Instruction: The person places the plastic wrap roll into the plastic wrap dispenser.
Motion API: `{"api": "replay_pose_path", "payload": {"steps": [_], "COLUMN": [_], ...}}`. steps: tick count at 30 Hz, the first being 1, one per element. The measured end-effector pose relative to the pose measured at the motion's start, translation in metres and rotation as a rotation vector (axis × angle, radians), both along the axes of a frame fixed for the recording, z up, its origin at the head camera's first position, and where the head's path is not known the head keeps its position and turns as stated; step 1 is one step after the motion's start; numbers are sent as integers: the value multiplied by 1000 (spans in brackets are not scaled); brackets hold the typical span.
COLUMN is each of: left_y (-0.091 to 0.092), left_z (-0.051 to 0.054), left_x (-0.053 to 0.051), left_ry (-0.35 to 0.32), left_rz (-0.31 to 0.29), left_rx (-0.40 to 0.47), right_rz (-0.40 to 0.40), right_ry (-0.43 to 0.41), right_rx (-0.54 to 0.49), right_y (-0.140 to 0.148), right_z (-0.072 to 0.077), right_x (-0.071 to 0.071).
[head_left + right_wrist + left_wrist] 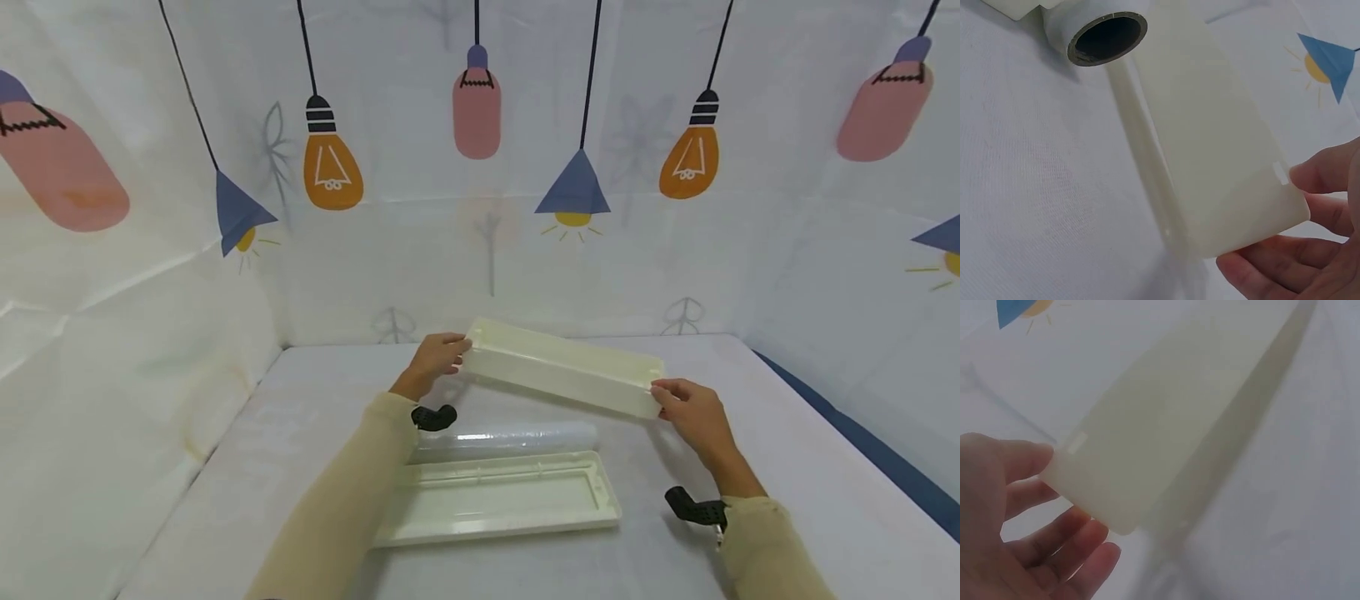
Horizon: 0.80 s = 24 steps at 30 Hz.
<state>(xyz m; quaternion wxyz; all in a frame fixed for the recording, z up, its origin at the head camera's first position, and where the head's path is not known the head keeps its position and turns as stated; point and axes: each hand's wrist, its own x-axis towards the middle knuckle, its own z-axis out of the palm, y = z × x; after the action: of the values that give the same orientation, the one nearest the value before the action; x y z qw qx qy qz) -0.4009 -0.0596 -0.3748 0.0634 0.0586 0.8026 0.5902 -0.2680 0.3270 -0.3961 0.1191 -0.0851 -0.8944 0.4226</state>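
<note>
A long cream plastic cover (558,367) is held above the back of the table, its left end higher than its right in the head view. My left hand (437,358) pinches its left end; in the left wrist view that hand (1041,519) has thumb and fingers at the corner of the cover (1141,425). My right hand (696,417) grips the right end; in the right wrist view the hand (1310,231) holds the corner of the cover (1216,137). Nearer me lie a clear film roll (510,440) and a shallow cream tray (502,500).
The roll's dark hollow end (1109,39) shows in the right wrist view. My left forearm covers the left ends of the roll and tray. A white cloth covers the table (300,417); behind it hangs a curtain (405,267) printed with lamps.
</note>
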Motion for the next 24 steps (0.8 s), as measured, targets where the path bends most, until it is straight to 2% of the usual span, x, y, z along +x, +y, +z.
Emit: {"api": "replay_pose_path", "payload": {"steps": [8,15,24], "left_y": [-11,-15,-26], "left_z": [-3,-3,3], "left_x": [1,1,9], "left_ry": [-5,-21,-34], "left_rz": [-34,-1,26], "left_rx": [65,92,63], "right_rz": [3,11,47], "right_ry": [29,17,64], "right_rx": [-23,-48,-65], "right_y": [-6,-13,-20], "right_z": [-1,0,4], "right_x": [1,0,-2]}}
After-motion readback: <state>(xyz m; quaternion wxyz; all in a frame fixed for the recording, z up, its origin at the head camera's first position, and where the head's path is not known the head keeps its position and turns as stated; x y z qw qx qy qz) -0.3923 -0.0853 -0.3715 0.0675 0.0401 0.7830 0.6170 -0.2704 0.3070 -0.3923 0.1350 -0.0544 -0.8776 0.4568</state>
